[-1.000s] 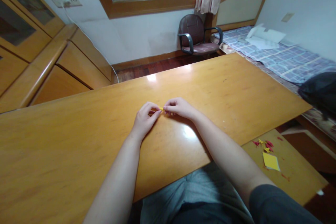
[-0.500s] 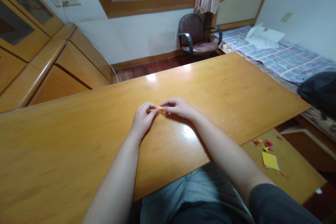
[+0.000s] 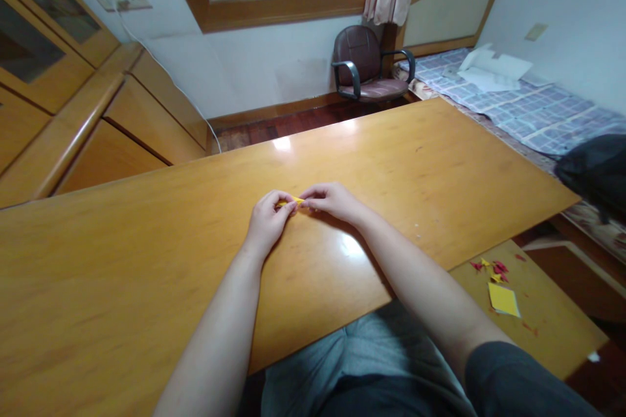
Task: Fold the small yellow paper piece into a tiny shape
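A small folded piece of yellow paper is pinched between both my hands just above the wooden table. My left hand grips its left end with fingers curled. My right hand pinches its right end between thumb and fingertips. Most of the paper is hidden by my fingers.
A lower wooden surface at the right carries a yellow paper square and several small red and yellow folded bits. A brown office chair stands by the far wall. A bed runs along the right, cabinets along the left.
The yellow paper shows a little more between my fingertips now. Both hands have stayed at the same spot on the table with only small finger movements.
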The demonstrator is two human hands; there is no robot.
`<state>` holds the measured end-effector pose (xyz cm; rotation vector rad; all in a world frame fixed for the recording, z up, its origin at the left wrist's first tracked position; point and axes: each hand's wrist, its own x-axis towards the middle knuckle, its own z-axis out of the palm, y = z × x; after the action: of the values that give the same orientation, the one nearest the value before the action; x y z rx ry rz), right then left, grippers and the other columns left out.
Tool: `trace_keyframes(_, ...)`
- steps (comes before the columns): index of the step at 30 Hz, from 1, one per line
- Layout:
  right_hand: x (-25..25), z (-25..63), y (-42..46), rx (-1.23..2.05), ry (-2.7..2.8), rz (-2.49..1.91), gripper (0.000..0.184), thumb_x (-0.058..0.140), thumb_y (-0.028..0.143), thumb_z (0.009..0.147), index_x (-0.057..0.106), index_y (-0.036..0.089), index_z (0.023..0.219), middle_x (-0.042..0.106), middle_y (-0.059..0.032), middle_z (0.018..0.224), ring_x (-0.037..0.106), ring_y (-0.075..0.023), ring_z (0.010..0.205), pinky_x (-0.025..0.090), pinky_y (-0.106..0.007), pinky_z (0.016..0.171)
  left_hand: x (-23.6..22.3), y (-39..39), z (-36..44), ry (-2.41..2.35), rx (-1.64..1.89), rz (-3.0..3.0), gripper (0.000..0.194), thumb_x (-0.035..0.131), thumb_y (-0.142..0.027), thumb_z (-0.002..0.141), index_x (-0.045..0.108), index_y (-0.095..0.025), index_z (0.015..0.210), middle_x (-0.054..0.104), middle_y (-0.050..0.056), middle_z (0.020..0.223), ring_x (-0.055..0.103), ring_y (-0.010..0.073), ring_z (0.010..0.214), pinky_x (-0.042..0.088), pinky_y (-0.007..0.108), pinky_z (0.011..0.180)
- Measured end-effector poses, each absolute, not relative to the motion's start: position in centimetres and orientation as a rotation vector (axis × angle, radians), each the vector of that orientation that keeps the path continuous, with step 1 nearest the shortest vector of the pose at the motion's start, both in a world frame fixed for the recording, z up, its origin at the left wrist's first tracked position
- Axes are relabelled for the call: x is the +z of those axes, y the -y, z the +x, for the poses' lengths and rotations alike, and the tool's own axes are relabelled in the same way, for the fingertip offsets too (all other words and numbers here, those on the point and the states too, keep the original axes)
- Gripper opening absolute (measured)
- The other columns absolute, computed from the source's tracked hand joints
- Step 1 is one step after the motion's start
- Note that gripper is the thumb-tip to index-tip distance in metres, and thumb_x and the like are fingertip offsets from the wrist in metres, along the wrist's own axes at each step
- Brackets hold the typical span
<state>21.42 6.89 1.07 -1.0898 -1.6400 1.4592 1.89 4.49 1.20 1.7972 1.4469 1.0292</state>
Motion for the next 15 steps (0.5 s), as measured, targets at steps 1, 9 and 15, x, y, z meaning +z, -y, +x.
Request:
trace_keyframes(1, 1.11, 21.39, -6.87, 1.462, 1.633, -1.098, 0.021, 0.070, 0.025, 0.081, 0.076, 0.013, 0.097, 0.075, -0.0047, 0.081, 0.065, -0.0126, 0.071, 0.049, -0.022, 0.066, 1.22, -4.47, 1.92, -1.449, 1.029, 1.797, 0.012, 0.062, -0.031, 0.082, 0.065, -0.019, 0.081, 0.069, 0.002, 0.080, 0.064, 0.0173, 0.073, 0.049, 0.028, 0.070)
trace_keyframes(9, 1.24, 21.31, -6.88, 1.418, 1.661, -1.131, 0.019, 0.067, 0.027, 0.082, 0.077, 0.013, 0.090, 0.073, -0.0028, 0.072, 0.066, -0.0122, 0.065, 0.048, -0.022, 0.065, 1.12, -4.42, 1.95, -1.468, 1.007, 1.819, 0.012, 0.061, -0.031, 0.083, 0.064, -0.020, 0.082, 0.070, 0.003, 0.082, 0.066, 0.0182, 0.077, 0.051, 0.028, 0.072)
trace_keyframes(15, 1.28, 21.26, -6.78, 1.407, 1.659, -1.146, 0.020, 0.065, 0.028, 0.083, 0.076, 0.012, 0.087, 0.072, -0.0028, 0.069, 0.065, -0.0115, 0.062, 0.048, -0.021, 0.061, 1.03, -4.45, 1.95, -1.472, 1.005, 1.797, 0.012, 0.062, -0.032, 0.083, 0.064, -0.020, 0.082, 0.071, 0.003, 0.081, 0.067, 0.0178, 0.074, 0.052, 0.028, 0.070)
